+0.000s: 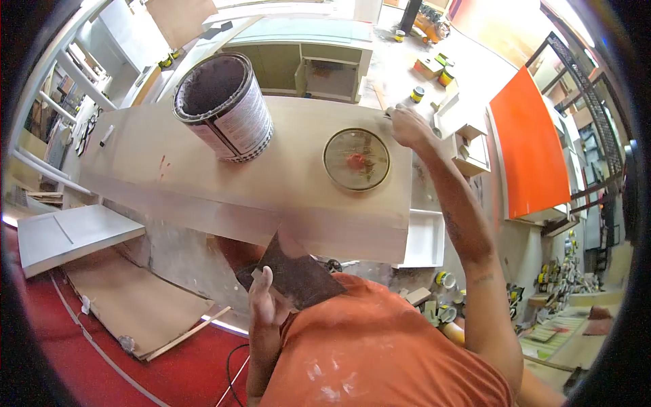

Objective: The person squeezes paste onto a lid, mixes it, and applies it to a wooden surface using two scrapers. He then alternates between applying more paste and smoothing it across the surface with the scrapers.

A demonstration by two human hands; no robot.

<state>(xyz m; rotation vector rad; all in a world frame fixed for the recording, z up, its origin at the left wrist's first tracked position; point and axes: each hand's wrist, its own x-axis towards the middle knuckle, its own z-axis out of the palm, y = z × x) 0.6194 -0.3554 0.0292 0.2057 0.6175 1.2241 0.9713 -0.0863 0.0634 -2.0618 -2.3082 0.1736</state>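
Note:
My left hand [264,302] is low in front of my shirt, closed on the edge of a dark, flat sheet [298,270] with straight sides; its thumb points up. My right hand [411,127] reaches to the far right corner of the pale work table [298,183]. Its fingers are closed around something small and thin, too hidden to name. Near that hand lies a round tin lid [357,159] with a red blob of paste on it. Left of the lid stands a large open can [237,132], its rim and inside coated with grey residue.
A marker [107,136] lies on the table's left end. Beyond stands a cabinet with a glass-like top [305,32]. An orange panel [530,149] rises at right. A white panel [78,234] and a brown board [132,298] lie at lower left. Several small tins stand on the floor.

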